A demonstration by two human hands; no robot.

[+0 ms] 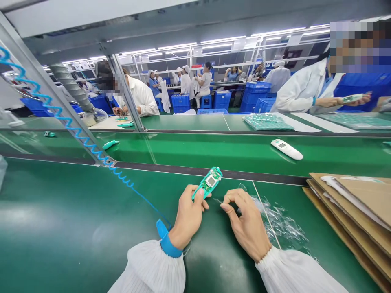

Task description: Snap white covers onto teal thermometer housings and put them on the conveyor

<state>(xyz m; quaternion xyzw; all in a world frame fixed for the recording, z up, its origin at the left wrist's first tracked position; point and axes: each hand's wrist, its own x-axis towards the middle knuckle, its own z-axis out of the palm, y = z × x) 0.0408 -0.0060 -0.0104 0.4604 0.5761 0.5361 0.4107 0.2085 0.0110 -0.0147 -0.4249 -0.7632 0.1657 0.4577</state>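
- Left hand (187, 215) holds a small green circuit board (209, 182) by its near end, fingers closed on it with the thumb on top; the board angles up and away from the table (76, 219), clear of the surface.
- The board carries a small square display near its middle and a rounded far tip. Judged light, stiff and thin; the bare parts and display look fragile.
- Best hold, by judgement: the long edges or the plain near end, keeping pads off the display and the soldered face. Pinching hard or bending it would risk damage.
- Right hand (244, 224) rests just beside the left, thumb and forefinger pinched narrow on something clear and thin; what exactly, I cannot tell. It looks like film, soft and slippery.
- Crumpled clear plastic wrap (284, 228) lies on the table right of that hand, touching its wrist area.
- A blue wrist strap (166, 240) with a coiled blue cord (70, 122) sits on the left wrist.
- Stacked cardboard sheets (351, 207) lie at the right edge.
- A finished white thermometer (286, 149) lies on the green belt (198, 150) beyond, well apart from the hands.
- Other people in white coats work across the belt.
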